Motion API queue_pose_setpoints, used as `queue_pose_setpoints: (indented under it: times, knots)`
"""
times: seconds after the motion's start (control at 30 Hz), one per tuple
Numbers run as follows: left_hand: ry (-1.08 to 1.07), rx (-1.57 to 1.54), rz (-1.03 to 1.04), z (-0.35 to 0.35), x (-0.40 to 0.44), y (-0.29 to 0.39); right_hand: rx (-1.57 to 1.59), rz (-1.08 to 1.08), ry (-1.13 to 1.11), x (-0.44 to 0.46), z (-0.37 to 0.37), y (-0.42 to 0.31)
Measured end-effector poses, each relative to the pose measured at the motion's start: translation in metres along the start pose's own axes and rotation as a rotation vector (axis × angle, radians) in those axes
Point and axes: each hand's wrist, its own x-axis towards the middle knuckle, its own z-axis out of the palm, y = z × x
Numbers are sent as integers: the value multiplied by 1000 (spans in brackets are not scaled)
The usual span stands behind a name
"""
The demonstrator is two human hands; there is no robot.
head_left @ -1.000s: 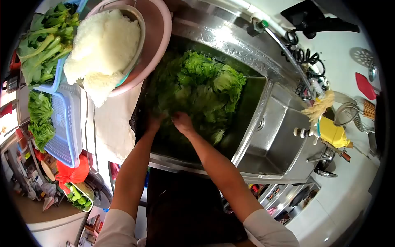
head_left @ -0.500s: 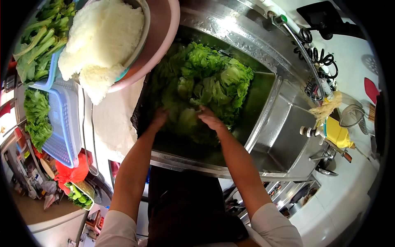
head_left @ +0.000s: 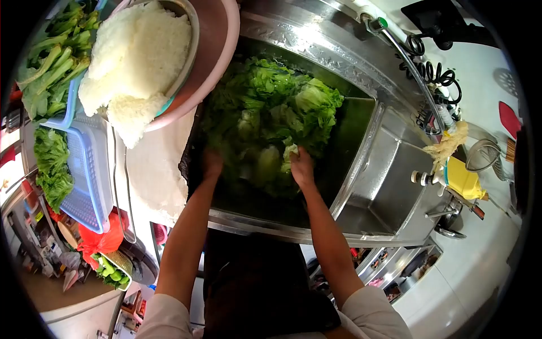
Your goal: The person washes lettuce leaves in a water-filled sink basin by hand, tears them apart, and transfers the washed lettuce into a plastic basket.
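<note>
Green lettuce [head_left: 259, 107] floats loosely in a water-filled steel sink basin [head_left: 361, 130]. My left hand [head_left: 212, 163] dips into the dark water at the basin's left side; its fingers are under water and blurred. On the right, my right hand [head_left: 302, 167] is at the water's surface, closed on the pale edge of a lettuce leaf [head_left: 288, 158]. More leaves lie between the two hands, partly under water.
A second steel basin [head_left: 384, 175] adjoins on the right, below a spray faucet [head_left: 409, 73]. A pink tub [head_left: 228, 39] with a bowl of white noodle-like food [head_left: 141, 51] stands at upper left. Blue baskets [head_left: 93, 181] with greens sit further left.
My hands have moved apart: the left slightly left and the right a little right. The lettuce between them has shifted, and a pale leaf now shows at my right hand.
</note>
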Motion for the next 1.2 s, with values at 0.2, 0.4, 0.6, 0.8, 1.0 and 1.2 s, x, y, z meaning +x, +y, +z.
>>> queue_pose_setpoints:
  times: [0.2,0.4,0.6,0.8,1.0,1.2]
  knots:
    - [215,-130,-16,-62,-30,23,-172,0,-265,-57,43,-106]
    - [-245,-291,-203,-24,-63,-11,-416,-136,-2,-33,100,-26]
    - [-182,-591,-302,-32,-62,19,-378,-181,205,-33,63,-17]
    - [-306,-605,-398,-36,-38,66,-285,-690,151,20,116,-23]
    - [-166,-684,-285,-39,-33,61,-353,-424,-173,16,89,-35]
    - [-101,-690,-135,-39,-44,72,-255,-181,-156,-18,21,-40]
